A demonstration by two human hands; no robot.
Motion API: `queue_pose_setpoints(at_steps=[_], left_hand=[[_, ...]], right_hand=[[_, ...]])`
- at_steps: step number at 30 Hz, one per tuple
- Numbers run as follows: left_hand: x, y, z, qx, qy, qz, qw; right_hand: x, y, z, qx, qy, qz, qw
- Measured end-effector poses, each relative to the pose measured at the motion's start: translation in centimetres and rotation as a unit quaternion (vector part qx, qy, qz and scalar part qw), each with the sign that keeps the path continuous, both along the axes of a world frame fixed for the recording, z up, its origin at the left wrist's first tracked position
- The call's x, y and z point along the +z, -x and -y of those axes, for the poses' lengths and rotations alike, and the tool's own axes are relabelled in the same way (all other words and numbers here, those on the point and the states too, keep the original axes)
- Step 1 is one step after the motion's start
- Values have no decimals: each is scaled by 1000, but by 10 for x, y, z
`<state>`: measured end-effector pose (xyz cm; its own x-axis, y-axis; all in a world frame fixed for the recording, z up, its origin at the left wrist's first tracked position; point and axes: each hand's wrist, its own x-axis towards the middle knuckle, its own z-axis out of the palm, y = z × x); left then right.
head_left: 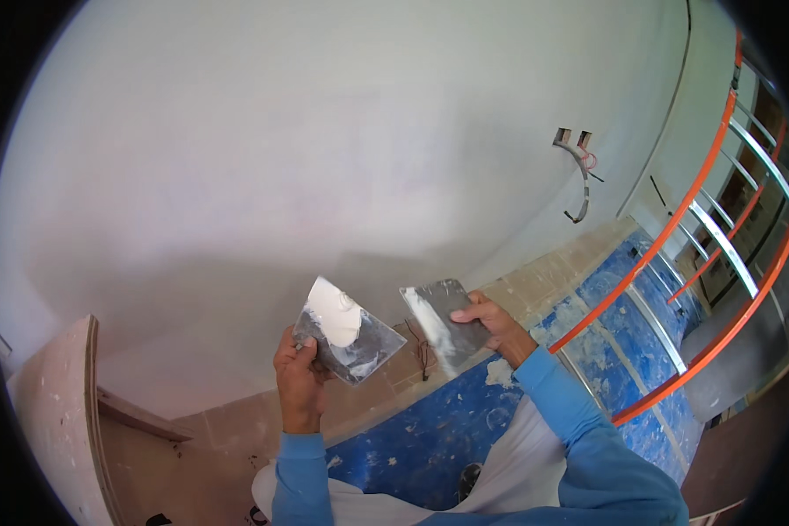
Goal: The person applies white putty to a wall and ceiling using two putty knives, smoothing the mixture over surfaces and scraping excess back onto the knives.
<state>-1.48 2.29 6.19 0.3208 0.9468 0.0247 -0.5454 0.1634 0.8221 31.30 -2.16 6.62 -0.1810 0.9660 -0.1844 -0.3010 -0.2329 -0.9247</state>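
Observation:
My left hand (300, 386) grips a flat square metal plastering blade (373, 340) with a thick blob of white compound (333, 311) on it and smears across its surface. Just to its right, my right hand (491, 324) is closed on a second dark metal blade (456, 337), with a white streak along its left edge and my thumb over its face. The two blades are held slightly apart in front of the pale wall (263, 167). The handles are mostly hidden behind the blades and fingers.
An orange and silver ladder (701, 184) stands at the right. Open boxes with cables (579, 167) sit in the wall. A wooden board (61, 394) is at the lower left. Blue, compound-splattered floor covering (386, 451) lies below, beside a strip of brown tiles (223, 412).

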Motion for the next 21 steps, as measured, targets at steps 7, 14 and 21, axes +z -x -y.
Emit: queue_pose_setpoints(at_steps=[7, 14, 21], left_hand=[[-17, -41, 8, 9, -66, 36, 997], [-2, -43, 8, 4, -42, 29, 999], [-14, -26, -5, 46, -19, 0, 999]], right_hand=[[-36, -15, 9, 24, 89, -132, 987], [-45, -137, -28, -341, -74, -35, 936], [8, -193, -86, -520, -182, 365, 750]])
